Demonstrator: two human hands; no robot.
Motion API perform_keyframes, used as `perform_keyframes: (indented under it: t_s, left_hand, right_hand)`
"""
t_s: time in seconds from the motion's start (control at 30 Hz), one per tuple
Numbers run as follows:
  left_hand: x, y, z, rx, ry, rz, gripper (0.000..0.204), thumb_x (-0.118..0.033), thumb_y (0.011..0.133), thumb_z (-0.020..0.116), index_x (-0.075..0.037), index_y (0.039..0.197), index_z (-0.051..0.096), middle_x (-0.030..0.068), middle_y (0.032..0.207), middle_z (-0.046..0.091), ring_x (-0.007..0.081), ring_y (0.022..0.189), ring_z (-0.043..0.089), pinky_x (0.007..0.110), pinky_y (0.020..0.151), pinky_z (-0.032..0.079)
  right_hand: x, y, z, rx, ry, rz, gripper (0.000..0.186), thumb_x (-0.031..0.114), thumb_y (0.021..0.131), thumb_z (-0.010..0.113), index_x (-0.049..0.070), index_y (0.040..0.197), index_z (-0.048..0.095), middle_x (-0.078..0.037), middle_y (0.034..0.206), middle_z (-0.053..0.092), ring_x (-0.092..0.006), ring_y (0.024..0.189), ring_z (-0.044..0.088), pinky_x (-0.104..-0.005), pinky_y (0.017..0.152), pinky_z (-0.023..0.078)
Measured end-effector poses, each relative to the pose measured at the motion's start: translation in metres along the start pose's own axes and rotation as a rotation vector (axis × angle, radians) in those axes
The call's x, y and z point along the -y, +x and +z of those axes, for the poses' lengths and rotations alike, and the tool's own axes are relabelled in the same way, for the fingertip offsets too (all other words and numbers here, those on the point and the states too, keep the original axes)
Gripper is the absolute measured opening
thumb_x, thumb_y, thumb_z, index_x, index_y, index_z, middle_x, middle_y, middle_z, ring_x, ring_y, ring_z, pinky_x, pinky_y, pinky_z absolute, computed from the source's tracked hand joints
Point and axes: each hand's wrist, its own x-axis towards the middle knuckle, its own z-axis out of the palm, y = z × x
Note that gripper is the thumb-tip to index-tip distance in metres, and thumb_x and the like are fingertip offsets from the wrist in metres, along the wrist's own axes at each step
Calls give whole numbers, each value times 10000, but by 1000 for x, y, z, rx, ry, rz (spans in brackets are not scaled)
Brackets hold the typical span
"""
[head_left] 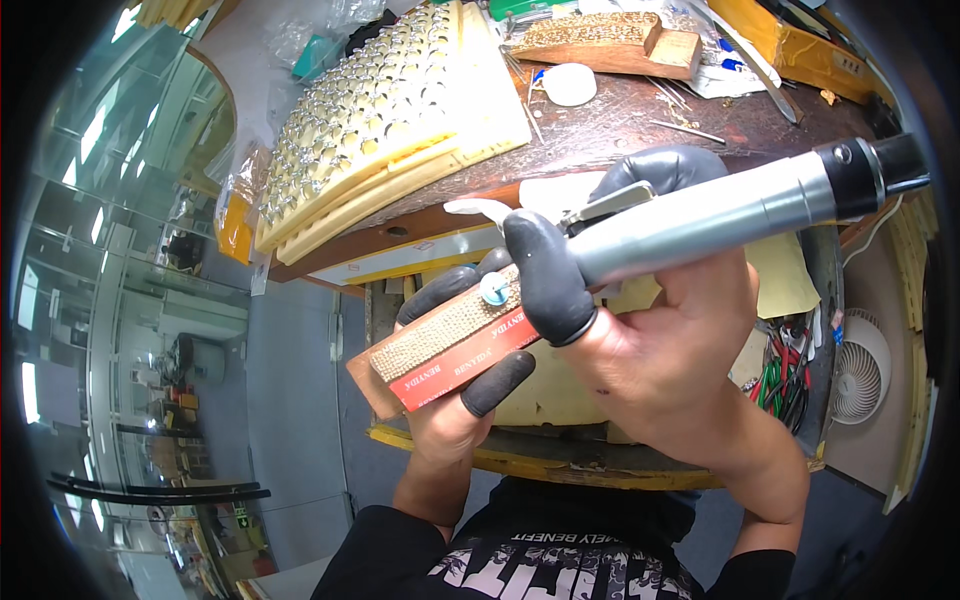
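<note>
My left hand [448,425], with black covers on its fingers, grips a wooden block [372,385] from below and both sides. A beaded-looking, gold-brown strip [430,335] runs along the block's top, and a red printed band [470,365] covers its near side. My right hand [665,345], also in black finger covers, is wrapped round a silver rotary handpiece [710,220] with a lever on its upper side. A small pale-blue round tip [495,289] sits at the strip's right end below my right fingers; whether it touches cannot be made out.
On the dark workbench [620,120] stand a pale yellow rack [490,125] with rows of shiny rounded metal pieces, another wooden block [600,40], a white round object [571,85] and thin metal rods. Below lies an open drawer [560,465]; pliers [785,370] and a white fan [862,365] are at right.
</note>
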Motion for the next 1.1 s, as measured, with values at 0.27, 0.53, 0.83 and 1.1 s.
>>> perform_keyframes:
  t_s: [0.27, 0.53, 0.83, 1.1]
  left_hand:
    - [-1, -1, -1, 19, 22, 27, 714, 104, 694, 755, -16, 1330, 455, 184, 1342, 544, 270, 1257, 540, 418, 1088, 431]
    - [-3, -1, -2, 21, 15, 28, 707, 103, 697, 755, -18, 1328, 459, 198, 1363, 533, 276, 1269, 532, 414, 1088, 432]
    - [-1, 0, 0, 46, -16, 21, 702, 95, 715, 767, -23, 1331, 453, 211, 1383, 521, 282, 1281, 523, 417, 1094, 427]
    - [-2, -1, -1, 46, 0, 44, 691, 78, 729, 767, -13, 1333, 443, 213, 1388, 517, 282, 1284, 521, 416, 1094, 424]
  right_hand:
    - [1, 0, -1, 34, -76, -47, 268, 16, 770, 807, -75, 974, 660, -86, 883, 686, -150, 787, 693, -273, 689, 580]
    - [3, 1, -1, 42, -117, -66, 181, 9, 787, 789, -76, 910, 687, -86, 880, 673, -146, 760, 678, -266, 676, 560]
    - [0, -1, -4, 72, -127, -57, 159, 8, 795, 784, -69, 904, 698, -83, 888, 661, -140, 757, 665, -261, 668, 544]
    - [1, -2, -3, 63, -111, -44, 177, 16, 784, 795, -59, 915, 703, -94, 930, 667, -142, 810, 676, -267, 690, 556]
